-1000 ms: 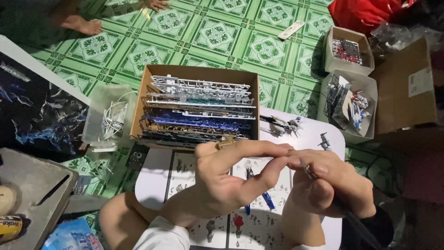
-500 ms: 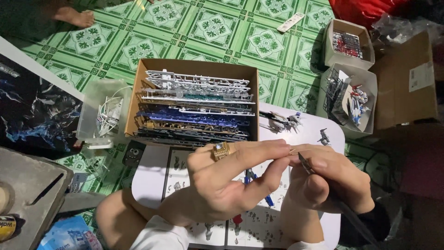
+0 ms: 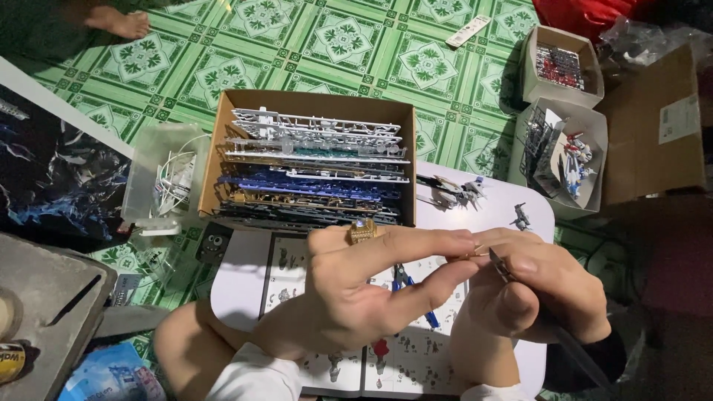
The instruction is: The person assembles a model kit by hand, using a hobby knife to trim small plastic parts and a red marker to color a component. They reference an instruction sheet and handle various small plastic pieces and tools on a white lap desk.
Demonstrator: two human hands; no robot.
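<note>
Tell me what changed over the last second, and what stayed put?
Little changed. The left hand and right hand stay pressed together at their fingertips around a tiny part, too small to identify; the right still grips a thin dark tool. The view shifted slightly. The cardboard box of plastic part frames and the booklet kept their places.

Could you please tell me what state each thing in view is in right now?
Left hand: raised, fingers pinching a tiny gold part.
Right hand: gripping a thin dark tool, tip at the part.
Cardboard box: open, packed with upright plastic frames.
Booklet: open flat on the white table.
Clear tub: open, holding white scraps.
</note>
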